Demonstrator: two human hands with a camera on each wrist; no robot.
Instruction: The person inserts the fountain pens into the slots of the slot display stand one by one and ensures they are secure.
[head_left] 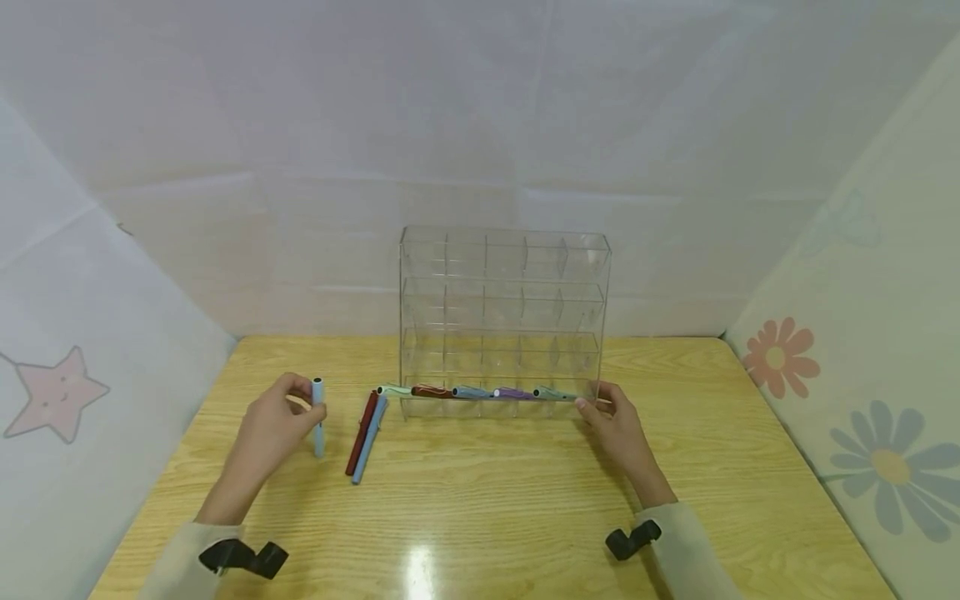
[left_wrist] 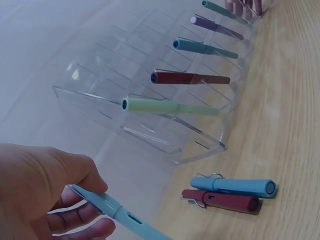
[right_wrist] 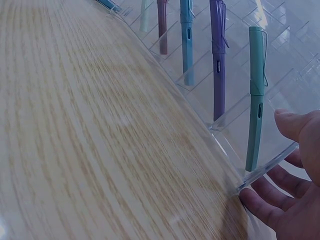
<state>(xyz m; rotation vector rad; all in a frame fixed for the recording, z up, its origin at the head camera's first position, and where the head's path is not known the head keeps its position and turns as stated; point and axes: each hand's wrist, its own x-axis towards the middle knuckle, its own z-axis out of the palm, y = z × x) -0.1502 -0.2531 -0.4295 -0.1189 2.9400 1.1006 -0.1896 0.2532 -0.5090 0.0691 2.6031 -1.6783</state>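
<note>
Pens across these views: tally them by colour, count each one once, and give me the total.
Blue: 3 (held blue pen, blue table pen, blue rack pen)
Dark red: 2 (red table pen, red rack pen)
Green: 2 (pale green rack pen, darker green rack pen)
Purple: 1 (purple rack pen)
Total: 8

A light-blue pen [head_left: 318,443] stands nearly upright in the pinch of the left hand [head_left: 273,423]. Just to that hand's right, a maroon pen [head_left: 361,434] and a blue pen [head_left: 370,440] lie side by side, clips showing. A clear, tiered rack [head_left: 502,292] stands upright between the hands, its lower corner held by the right hand [head_left: 621,429]. Along its bottom tier, toward that hand, slant pens in pale green [head_left: 395,390], brownish red [head_left: 432,392], steel blue [head_left: 471,393], purple [head_left: 513,394] and green [head_left: 552,394].
</note>
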